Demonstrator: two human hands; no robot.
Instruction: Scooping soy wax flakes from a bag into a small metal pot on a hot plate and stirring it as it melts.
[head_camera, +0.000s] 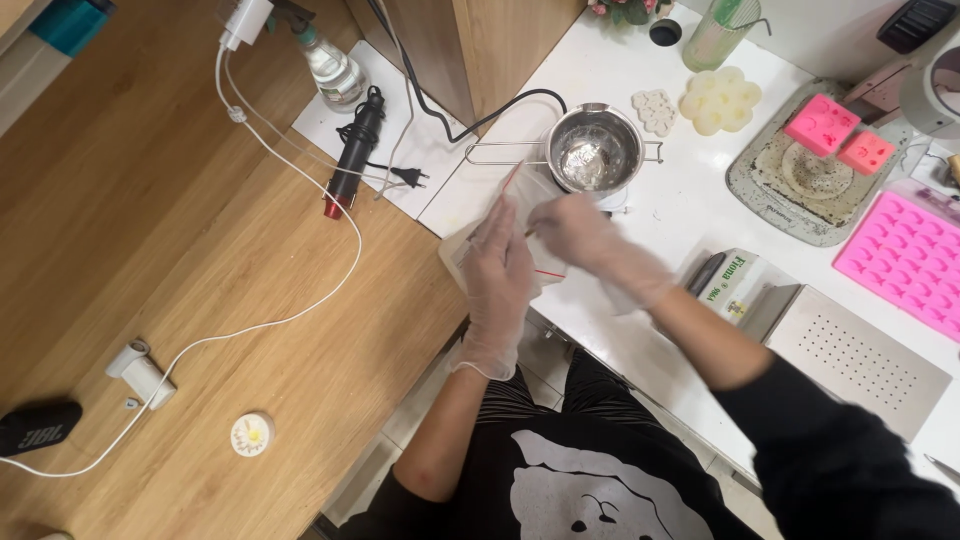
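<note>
Item: clear plastic bag (528, 215), thin and see-through, with a red strip along its mouth; contents not discernible. Located at frame centre, over the white bench (660, 215) edge, just at 7 o'clock of the steel pouring pot (597, 150).

Hands: both in translucent gloves. Left hand (498, 275) fingers extended and lying against the bag's near side, holding it. Right hand (578, 232) fingers curled, pinching the bag's upper edge.

Pot: shiny, long wire handle pointing to 9 o'clock, pale residue inside.

Bench, white section: cream flower mould (720, 98) at 1 o'clock of the pot; pink silicone moulds (905, 250) at 3 o'clock; perforated metal plate (860, 355) at 4 o'clock.

Bench, wooden section (200, 300) at 9 o'clock: black heat tool (350, 150), spray bottle (330, 60), white cable (300, 300), small daisy-shaped piece (251, 434).
</note>
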